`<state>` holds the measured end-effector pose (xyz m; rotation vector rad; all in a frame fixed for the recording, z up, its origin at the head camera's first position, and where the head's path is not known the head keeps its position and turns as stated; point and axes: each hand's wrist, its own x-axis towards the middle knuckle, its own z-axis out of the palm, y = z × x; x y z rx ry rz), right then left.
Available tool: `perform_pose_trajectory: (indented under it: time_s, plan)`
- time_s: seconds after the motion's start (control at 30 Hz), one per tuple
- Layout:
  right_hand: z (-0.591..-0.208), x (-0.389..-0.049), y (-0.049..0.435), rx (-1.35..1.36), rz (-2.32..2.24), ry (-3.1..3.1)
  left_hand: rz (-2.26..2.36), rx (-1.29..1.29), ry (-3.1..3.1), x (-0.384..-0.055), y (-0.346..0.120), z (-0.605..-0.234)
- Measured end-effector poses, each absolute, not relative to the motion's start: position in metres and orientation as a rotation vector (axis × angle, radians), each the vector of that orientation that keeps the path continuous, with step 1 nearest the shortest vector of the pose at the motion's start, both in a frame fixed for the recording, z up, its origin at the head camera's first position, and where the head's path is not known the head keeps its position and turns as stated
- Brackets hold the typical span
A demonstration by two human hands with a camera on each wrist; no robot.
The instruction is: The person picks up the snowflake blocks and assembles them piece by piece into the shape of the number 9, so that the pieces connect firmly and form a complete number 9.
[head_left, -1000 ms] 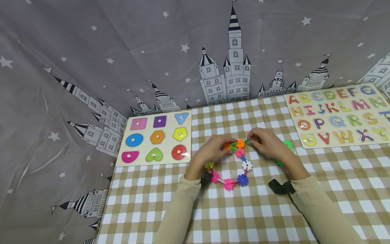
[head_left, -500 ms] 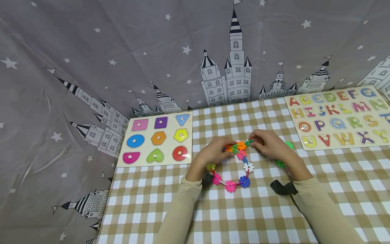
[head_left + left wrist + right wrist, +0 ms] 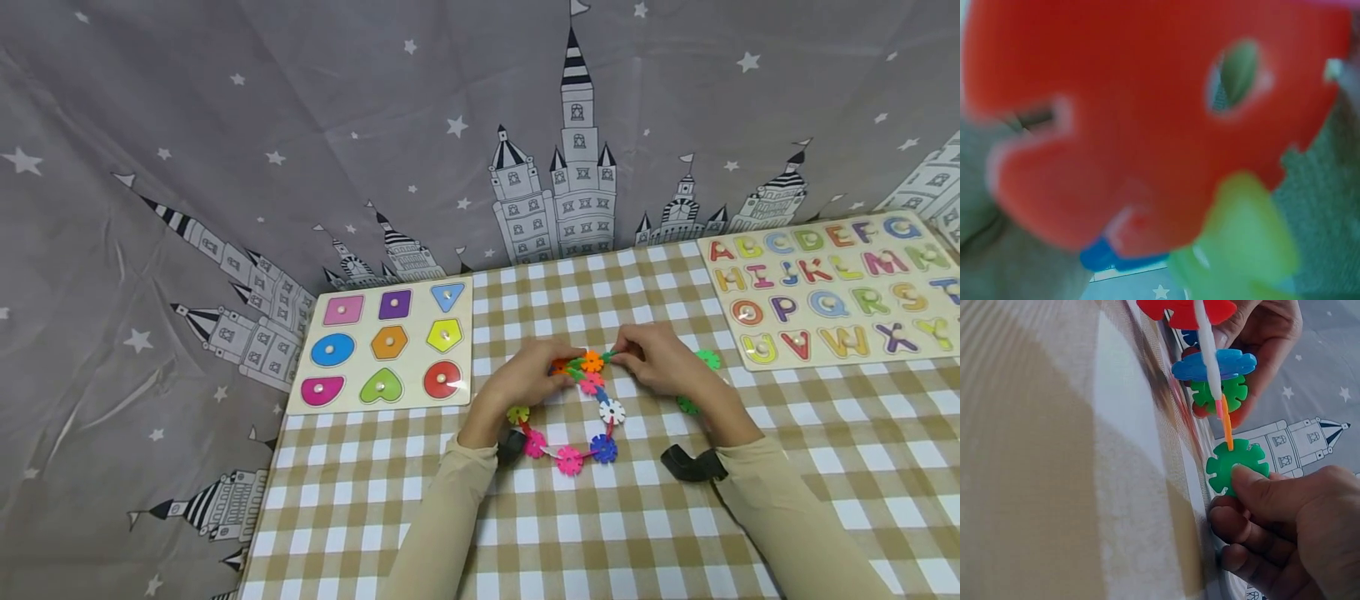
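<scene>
A loop of notched plastic discs (image 3: 570,461), linked edge to edge in pink, blue, white, yellow and other colours, lies between the two hands. My left hand (image 3: 521,375) holds it at the upper left, its fingers around an orange and a blue disc that are partly hidden. With thumb and fingers my right hand (image 3: 660,360) pinches a green disc (image 3: 1235,467), which meets the edge of an orange disc (image 3: 1227,422). A red disc (image 3: 1141,125) fills most of the left wrist view, blurred, with a yellow-green disc (image 3: 1241,244) below it.
Two loose green discs (image 3: 708,359) lie beside the right forearm, one partly covered. A wooden shape puzzle (image 3: 408,379) stands at the left, an alphabet puzzle (image 3: 738,312) at the right. The checked cloth (image 3: 570,542) covers the table, and a grey castle-print curtain (image 3: 337,150) hangs behind.
The green disc in the right hand shows its face half a second ago and is more edge-on now, still against the orange disc. Both hands stay nearly in place.
</scene>
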<state>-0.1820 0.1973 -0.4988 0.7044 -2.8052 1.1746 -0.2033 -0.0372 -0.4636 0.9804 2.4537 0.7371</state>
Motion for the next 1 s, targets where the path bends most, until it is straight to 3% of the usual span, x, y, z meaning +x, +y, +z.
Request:
perform_pose_trajectory:
  time_s: [1.0]
  plan:
    - [-0.4964,-0.1806,0.2003,0.772,1.084,-2.809,0.853,0.962,2.387,-0.2014,-0.0337,-0.4680]
